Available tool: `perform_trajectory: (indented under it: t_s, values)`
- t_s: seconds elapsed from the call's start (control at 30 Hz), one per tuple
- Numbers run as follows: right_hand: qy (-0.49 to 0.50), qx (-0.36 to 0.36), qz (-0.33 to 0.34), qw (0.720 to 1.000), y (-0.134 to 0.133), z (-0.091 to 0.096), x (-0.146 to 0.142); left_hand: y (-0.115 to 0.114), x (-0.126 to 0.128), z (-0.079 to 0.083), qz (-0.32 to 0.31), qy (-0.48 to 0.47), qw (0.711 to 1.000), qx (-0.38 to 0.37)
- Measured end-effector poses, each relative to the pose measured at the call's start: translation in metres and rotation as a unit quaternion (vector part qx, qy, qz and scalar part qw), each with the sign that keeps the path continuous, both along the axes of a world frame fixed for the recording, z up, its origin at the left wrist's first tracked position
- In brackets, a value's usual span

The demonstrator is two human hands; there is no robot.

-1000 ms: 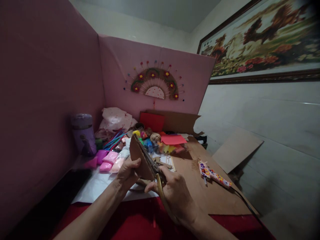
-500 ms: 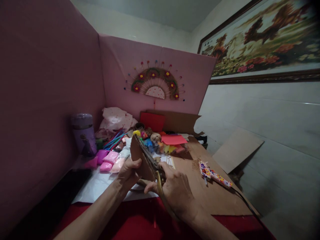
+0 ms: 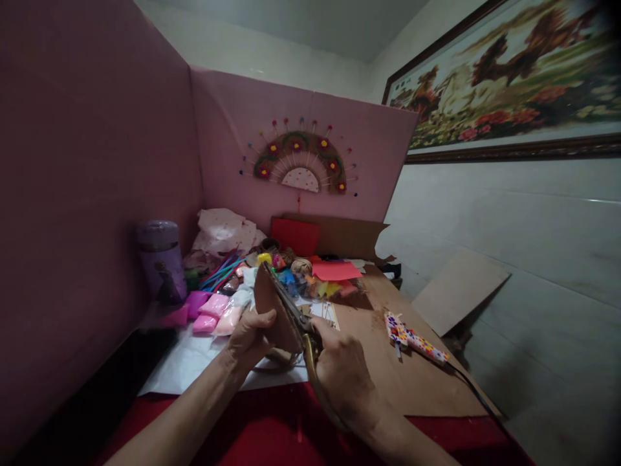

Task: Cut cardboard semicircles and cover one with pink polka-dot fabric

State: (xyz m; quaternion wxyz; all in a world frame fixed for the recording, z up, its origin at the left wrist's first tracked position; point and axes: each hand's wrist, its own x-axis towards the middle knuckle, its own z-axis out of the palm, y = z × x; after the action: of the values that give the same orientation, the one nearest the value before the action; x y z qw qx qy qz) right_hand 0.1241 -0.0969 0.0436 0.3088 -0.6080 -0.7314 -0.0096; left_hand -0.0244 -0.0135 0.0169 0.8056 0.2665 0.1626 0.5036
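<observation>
My left hand [image 3: 251, 336] pinches a curved piece of brown cardboard [image 3: 268, 304], thumb on its near face, and holds it up over the table. A pair of scissors [image 3: 310, 353] with brass-coloured handles is gripped in my right hand [image 3: 342, 366]. Its dark blades run along the right edge of the cardboard, pointing up and away from me. Below the hands a curved cardboard strip [image 3: 279, 357] hangs or lies over a white sheet [image 3: 187, 362]; whether it is joined to the piece cannot be seen.
On the left stand a purple tumbler [image 3: 162, 262] and several pink clay packets [image 3: 213, 304]. Twine, red paper [image 3: 336, 270] and coloured bags lie behind. A flower-patterned glue gun [image 3: 416, 342] with a cord rests on a cardboard sheet [image 3: 383, 388] at right. A decorated fan [image 3: 301, 162] hangs on the pink panel.
My right thumb, earlier stretched out to the left of the scissor handle, is now drawn in behind it, and the handles look closer together. The cardboard stays almost in place.
</observation>
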Motion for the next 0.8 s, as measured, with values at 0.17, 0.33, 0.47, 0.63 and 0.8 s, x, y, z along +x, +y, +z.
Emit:
perform_trajectory:
  t_s: [0.17, 0.33, 0.47, 0.63, 0.8]
  values:
    - [0.000, 0.023, 0.003, 1.000, 0.004, -0.006, 0.000, 0.003, -0.002, -0.005, -0.008, 0.015, 1.000, -0.011]
    - [0.003, 0.044, 0.008, 0.999, 0.007, -0.009, -0.001, 0.004, -0.002, -0.005, -0.010, 0.003, 1.000, 0.012]
    - [0.007, 0.043, 0.005, 0.999, 0.008, -0.010, -0.002, 0.000, 0.000, -0.001, -0.019, 0.004, 1.000, 0.012]
    - [0.026, 0.036, 0.004, 0.999, 0.010, -0.006, -0.002, -0.002, 0.000, 0.002, -0.021, 0.011, 1.000, 0.007]
    - [0.036, 0.013, -0.015, 0.999, 0.008, 0.000, -0.001, 0.001, -0.002, 0.001, -0.021, 0.004, 1.000, 0.017]
